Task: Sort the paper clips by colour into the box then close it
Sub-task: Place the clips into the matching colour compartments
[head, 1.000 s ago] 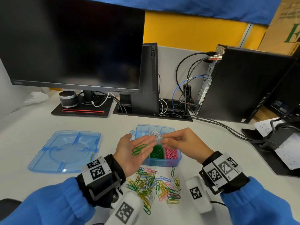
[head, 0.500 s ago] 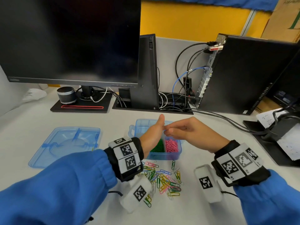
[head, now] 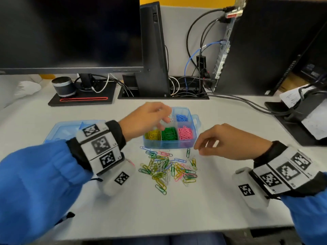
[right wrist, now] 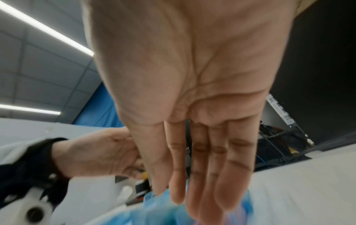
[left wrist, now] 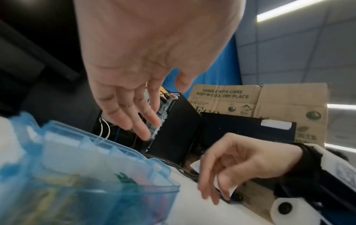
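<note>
The open blue box [head: 169, 144], holding sorted yellow, green, pink and blue clips, sits on the counter [head: 221, 200] behind the loose paper clips [head: 168, 169], with the left hand [head: 145, 119] hovering loose-fingered over its back compartments and the right hand [head: 228, 142], relaxed and empty, just beside the pile.

Box [head: 169, 145] mid-worktop [head: 177, 209] — lid [head: 60, 131] to its left, loose clips [head: 168, 168] in front, monitor [head: 70, 32] and computer [head: 265, 46] behind.
</note>
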The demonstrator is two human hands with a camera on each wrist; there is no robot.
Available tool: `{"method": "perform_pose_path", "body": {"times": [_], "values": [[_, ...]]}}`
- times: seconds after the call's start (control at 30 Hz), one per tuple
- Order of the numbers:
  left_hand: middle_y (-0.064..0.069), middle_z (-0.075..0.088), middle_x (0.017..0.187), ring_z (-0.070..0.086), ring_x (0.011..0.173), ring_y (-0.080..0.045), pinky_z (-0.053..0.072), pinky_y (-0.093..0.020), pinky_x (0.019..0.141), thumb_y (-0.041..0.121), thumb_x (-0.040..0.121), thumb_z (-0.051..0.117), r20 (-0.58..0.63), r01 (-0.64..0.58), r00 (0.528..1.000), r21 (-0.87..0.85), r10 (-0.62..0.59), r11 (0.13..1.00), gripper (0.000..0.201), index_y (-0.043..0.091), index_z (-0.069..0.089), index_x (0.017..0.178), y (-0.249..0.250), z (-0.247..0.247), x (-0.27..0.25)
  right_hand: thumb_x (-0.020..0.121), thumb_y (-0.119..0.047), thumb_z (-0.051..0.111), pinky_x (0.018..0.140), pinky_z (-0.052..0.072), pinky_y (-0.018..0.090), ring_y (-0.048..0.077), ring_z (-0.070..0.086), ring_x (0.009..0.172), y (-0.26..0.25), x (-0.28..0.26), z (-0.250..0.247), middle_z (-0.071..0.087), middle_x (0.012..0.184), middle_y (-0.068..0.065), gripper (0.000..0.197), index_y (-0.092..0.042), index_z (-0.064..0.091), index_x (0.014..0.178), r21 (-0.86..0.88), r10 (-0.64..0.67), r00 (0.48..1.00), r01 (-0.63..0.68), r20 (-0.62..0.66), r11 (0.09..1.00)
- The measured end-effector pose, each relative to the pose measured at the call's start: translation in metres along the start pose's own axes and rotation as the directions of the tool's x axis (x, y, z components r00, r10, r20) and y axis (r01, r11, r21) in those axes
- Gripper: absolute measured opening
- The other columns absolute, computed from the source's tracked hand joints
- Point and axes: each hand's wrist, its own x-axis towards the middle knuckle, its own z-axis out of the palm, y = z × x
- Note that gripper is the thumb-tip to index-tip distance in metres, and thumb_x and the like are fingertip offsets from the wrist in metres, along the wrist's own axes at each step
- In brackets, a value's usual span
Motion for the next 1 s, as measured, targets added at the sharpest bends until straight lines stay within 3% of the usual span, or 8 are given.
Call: {"method": "perform_pose_path", "body": {"times": [0.07, 0.17, 0.3, 0.37, 0.5, 0.63, 0.8, 1.0], "values": [[-0.001, 0.069, 0.093, 0.068, 0.075, -0.016, 0.047, -0.018, 0.061, 0.036, 0.095, 0.055, 0.059, -0.016, 0.998, 0.221, 0.003, 0.975, 0.023, 0.018, 0.065, 0.106, -0.011, -0.004, -0.014, 0.078, -0.033, 0.076, 0.07, 0.047, 0.014, 0.005, 0.062, 0.078, 0.001, -0.003, 0.012, 0.067, 0.092, -0.01, 0.025, -0.026, 0.069, 0.101, -0.051, 0.057, 0.997, -0.054, 0.053, 0.997], [0.009, 0.067, 0.089, 0.065, 0.071, -0.009, 0.05, -0.028, 0.071, 0.052, 0.084, 0.064, 0.175, 0.01, 0.975, 0.572, -0.134, 0.82, 0.04, 0.033, 0.054, 0.118, -0.025, -0.004, -0.036, 0.069, -0.041, 0.082, 0.072, 0.046, 0.022, 0.002, 0.054, 0.071, 0.0, -0.004, 0.026, 0.06, 0.098, -0.006, 0.042, -0.024, 0.061, 0.101, -0.15, 0.131, 0.983, -0.112, 0.127, 0.982], [0.014, 0.062, 0.09, 0.057, 0.073, -0.004, 0.038, -0.025, 0.057, 0.055, 0.076, 0.07, 0.097, 0.014, 0.987, 0.751, -0.132, 0.66, 0.064, 0.042, 0.03, 0.123, -0.036, 0.0, -0.052, 0.066, -0.04, 0.084, 0.069, 0.044, 0.025, 0.002, 0.044, 0.068, -0.006, -0.003, 0.042, 0.053, 0.097, -0.004, 0.048, -0.025, 0.053, 0.099, -0.177, 0.099, 0.985, -0.073, 0.142, 0.981], [0.014, 0.058, 0.09, 0.056, 0.073, -0.004, 0.039, -0.027, 0.057, 0.052, 0.075, 0.072, 0.039, 0.022, 0.996, 0.728, -0.074, 0.685, 0.06, 0.041, 0.029, 0.117, -0.039, 0.0, -0.054, 0.068, -0.041, 0.082, 0.068, 0.042, 0.024, 0.004, 0.042, 0.07, -0.011, -0.003, 0.048, 0.05, 0.095, -0.005, 0.047, -0.023, 0.055, 0.101, -0.189, 0.052, 0.993, -0.031, 0.107, 0.982], [0.019, 0.062, 0.086, 0.058, 0.074, 0.0, 0.043, -0.027, 0.062, 0.05, 0.077, 0.07, 0.072, 0.038, 0.99, 0.693, -0.122, 0.72, 0.041, 0.041, 0.04, 0.104, -0.04, -0.001, -0.057, 0.072, -0.039, 0.077, 0.071, 0.045, 0.026, 0.009, 0.046, 0.075, -0.016, -0.001, 0.057, 0.052, 0.09, -0.006, 0.036, -0.021, 0.064, 0.101, -0.193, -0.013, 0.999, 0.021, 0.042, 0.981], [0.021, 0.065, 0.085, 0.058, 0.071, 0.003, 0.044, -0.025, 0.065, 0.053, 0.081, 0.067, 0.115, 0.025, 0.986, 0.604, -0.119, 0.796, 0.028, 0.04, 0.052, 0.101, -0.039, 0.004, -0.059, 0.078, -0.025, 0.07, 0.071, 0.051, 0.034, 0.017, 0.057, 0.072, -0.015, 0.006, 0.061, 0.064, 0.08, -0.002, 0.01, -0.019, 0.068, 0.085, -0.201, -0.055, 0.998, 0.053, -0.005, 0.978], [0.016, 0.065, 0.088, 0.055, 0.066, 0.002, 0.044, -0.026, 0.067, 0.055, 0.084, 0.061, 0.142, 0.014, 0.984, 0.532, -0.105, 0.847, 0.026, 0.036, 0.059, 0.102, -0.038, 0.011, -0.055, 0.085, -0.019, 0.06, 0.069, 0.048, 0.033, 0.022, 0.055, 0.075, -0.013, 0.013, 0.062, 0.061, 0.082, 0.002, 0.008, -0.013, 0.065, 0.086, -0.274, -0.081, 0.997, 0.077, -0.003, 0.959], [0.005, 0.069, 0.08, 0.06, 0.057, -0.002, 0.046, -0.016, 0.055, 0.035, 0.092, 0.06, 0.178, 0.031, 0.981, 0.233, -0.074, 0.972, 0.021, 0.016, 0.065, 0.099, -0.031, 0.018, -0.038, 0.084, -0.023, 0.069, 0.063, 0.044, 0.016, 0.007, 0.053, 0.062, -0.01, 0.021, 0.048, 0.058, 0.067, -0.006, 0.011, -0.012, 0.07, 0.082, -0.108, -0.033, 0.999, 0.031, -0.017, 0.994]]}}
